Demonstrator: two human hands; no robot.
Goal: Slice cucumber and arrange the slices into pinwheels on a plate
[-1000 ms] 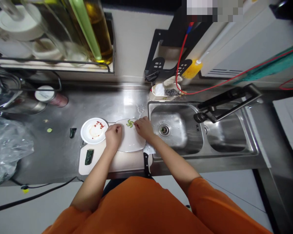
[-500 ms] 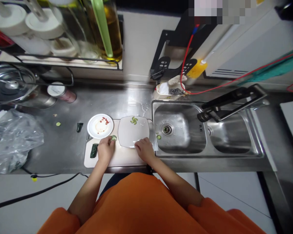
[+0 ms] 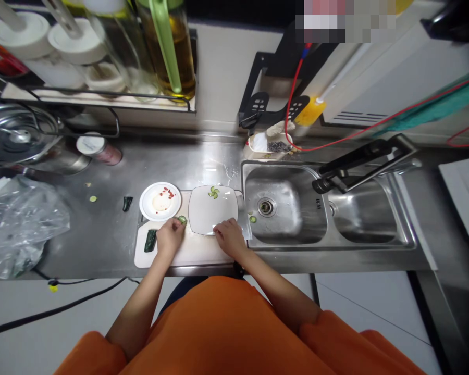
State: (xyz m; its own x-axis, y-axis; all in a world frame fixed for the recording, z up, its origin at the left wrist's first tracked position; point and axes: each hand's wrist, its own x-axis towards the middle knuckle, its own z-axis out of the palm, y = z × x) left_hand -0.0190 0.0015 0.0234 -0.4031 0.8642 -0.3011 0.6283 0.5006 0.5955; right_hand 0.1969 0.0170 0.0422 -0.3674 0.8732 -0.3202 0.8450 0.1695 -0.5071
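Observation:
My left hand point(image 3: 169, 238) pinches a thin cucumber slice point(image 3: 182, 220) between its fingertips, just left of the square white plate point(image 3: 203, 213). On that plate, several cucumber slices point(image 3: 213, 192) form a small pinwheel near the far edge. The curled fingers of my right hand point(image 3: 230, 238) grip the plate's near right rim; the thumb is partly hidden. Under the plate lies a pale cutting board point(image 3: 195, 255). A dark green cucumber piece point(image 3: 150, 240) rests on it, left of my left hand. Behind it, a round white plate point(image 3: 145, 200) holds small red bits.
A double steel sink point(image 3: 283, 242) with a black faucet point(image 3: 336, 172) is on the right. Cucumber scraps point(image 3: 252, 219) lie at its left rim. Another cucumber end point(image 3: 127, 203) sits on the counter. Plastic bags point(image 3: 27, 213) and a pot point(image 3: 19, 135) stand far left, below a condiment rack point(image 3: 101, 96).
The fingers of my left hand have shifted slightly at the cucumber slice. My right hand stays at the plate's rim. The view has turned a little.

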